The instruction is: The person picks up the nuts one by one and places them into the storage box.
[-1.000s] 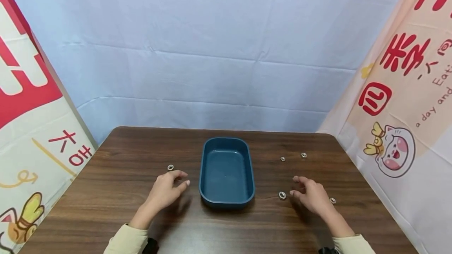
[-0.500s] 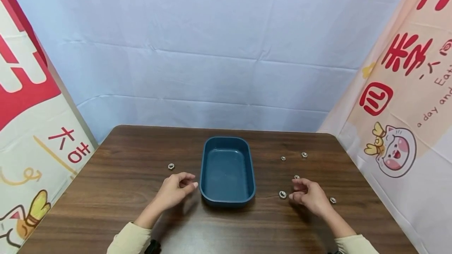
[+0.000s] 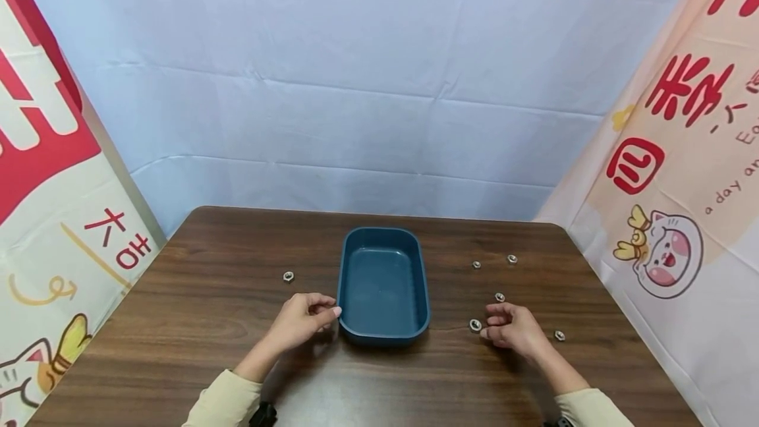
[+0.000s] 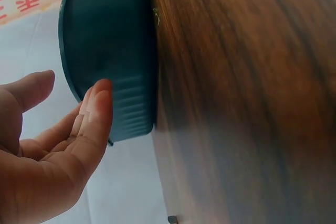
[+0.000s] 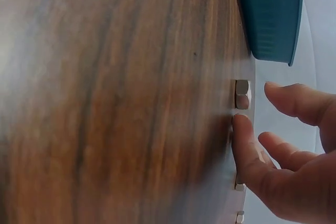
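A dark teal rectangular bin (image 3: 382,288) stands mid-table with nothing in it. My left hand (image 3: 301,323) is at its left side, thumb tip right at the rim. In the left wrist view, the fingers (image 4: 97,114) are loosely bent before the bin's wall (image 4: 107,35), thumb spread apart from them. A large metal hex nut (image 3: 476,325) lies right of the bin. Close beside it is my right hand (image 3: 516,331), low over the table. The right wrist view has the nut (image 5: 242,94) just past the fingertips, with thumb and fingers parted and nothing gripped.
More nuts lie on the wooden table (image 3: 379,387): one nut (image 3: 288,277) at left, another nut (image 3: 500,297) behind my right hand, a nut (image 3: 560,335) to its right. Farther back are a small nut (image 3: 477,265) and a larger nut (image 3: 512,259). A pale cloth (image 3: 356,84) hangs behind.
My left hand has moved right, up to the bin's side. The right hand has shifted slightly left toward the large nut, uncovering another nut behind it. Bin and nuts keep their places.
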`<state>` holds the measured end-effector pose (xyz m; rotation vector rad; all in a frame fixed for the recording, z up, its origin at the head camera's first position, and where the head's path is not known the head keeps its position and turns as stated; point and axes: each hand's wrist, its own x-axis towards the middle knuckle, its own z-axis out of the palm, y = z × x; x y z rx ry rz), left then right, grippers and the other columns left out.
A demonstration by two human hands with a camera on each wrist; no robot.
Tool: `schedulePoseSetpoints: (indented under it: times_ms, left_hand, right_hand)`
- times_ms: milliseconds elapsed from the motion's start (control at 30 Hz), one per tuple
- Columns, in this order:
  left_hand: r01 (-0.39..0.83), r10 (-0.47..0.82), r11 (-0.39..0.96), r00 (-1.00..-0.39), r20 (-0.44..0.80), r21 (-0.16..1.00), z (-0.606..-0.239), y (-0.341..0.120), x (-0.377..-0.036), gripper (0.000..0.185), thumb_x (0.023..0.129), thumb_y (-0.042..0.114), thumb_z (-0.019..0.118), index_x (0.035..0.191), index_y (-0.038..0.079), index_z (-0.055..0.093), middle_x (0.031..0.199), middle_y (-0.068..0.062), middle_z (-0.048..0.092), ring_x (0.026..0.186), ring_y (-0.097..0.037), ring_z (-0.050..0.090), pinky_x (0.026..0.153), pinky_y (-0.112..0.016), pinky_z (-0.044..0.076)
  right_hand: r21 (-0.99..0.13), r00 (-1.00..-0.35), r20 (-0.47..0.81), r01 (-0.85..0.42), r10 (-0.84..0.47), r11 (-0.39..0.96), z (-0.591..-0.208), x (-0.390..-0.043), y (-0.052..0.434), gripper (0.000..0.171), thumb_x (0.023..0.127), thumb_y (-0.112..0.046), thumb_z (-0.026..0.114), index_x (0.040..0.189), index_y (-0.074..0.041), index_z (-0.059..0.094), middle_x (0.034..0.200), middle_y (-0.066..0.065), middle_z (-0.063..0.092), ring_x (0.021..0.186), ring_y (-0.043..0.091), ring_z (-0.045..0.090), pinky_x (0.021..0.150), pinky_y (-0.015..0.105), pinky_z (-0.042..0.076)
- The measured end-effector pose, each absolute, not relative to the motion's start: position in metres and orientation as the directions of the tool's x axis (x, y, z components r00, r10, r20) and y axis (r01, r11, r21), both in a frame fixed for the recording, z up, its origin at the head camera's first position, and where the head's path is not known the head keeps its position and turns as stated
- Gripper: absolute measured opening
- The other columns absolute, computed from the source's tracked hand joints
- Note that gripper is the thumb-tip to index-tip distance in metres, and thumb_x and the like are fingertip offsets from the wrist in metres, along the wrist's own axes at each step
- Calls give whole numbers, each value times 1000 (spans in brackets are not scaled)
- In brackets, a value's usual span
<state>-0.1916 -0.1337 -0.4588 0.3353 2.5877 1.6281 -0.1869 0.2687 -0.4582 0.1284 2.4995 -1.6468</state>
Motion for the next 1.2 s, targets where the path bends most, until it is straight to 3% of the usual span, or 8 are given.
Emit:
schedulePoseSetpoints:
  times_ms: [333,700,933,1200]
  left_hand:
    - [86,240,296,-971,13,951,-459,-128,-192,40,84,18,69,106,-14,60,73,-12,65,62,-24,64,56,-32,56]
    - [-1,223,187,-974,-44,982,-458,-124,-190,41,84,7,67,110,-21,52,75,-18,64,64,-30,65,57,-36,57]
    - [-79,219,73,-971,-93,994,-457,-120,-189,42,85,-1,64,114,-25,45,75,-16,64,61,-24,65,57,-37,57]
    - [-110,227,34,-967,-115,993,-459,-119,-192,42,84,-4,62,116,-24,43,74,-16,64,60,-19,64,56,-33,57]
  right_hand:
    - [-876,-991,-135,120,0,468,-467,-193,264,51,66,7,74,112,17,53,82,13,58,71,17,55,55,22,51]
    - [-873,-991,-133,110,-15,476,-470,-195,259,47,64,12,72,108,16,56,69,7,57,61,15,53,50,22,48]
    - [-889,-993,-114,84,-40,450,-472,-198,259,44,63,14,70,106,17,57,64,3,52,58,11,50,48,19,45]
    - [-914,-988,-123,75,-96,398,-473,-198,260,31,68,13,70,97,18,59,68,4,58,61,12,57,54,26,54]
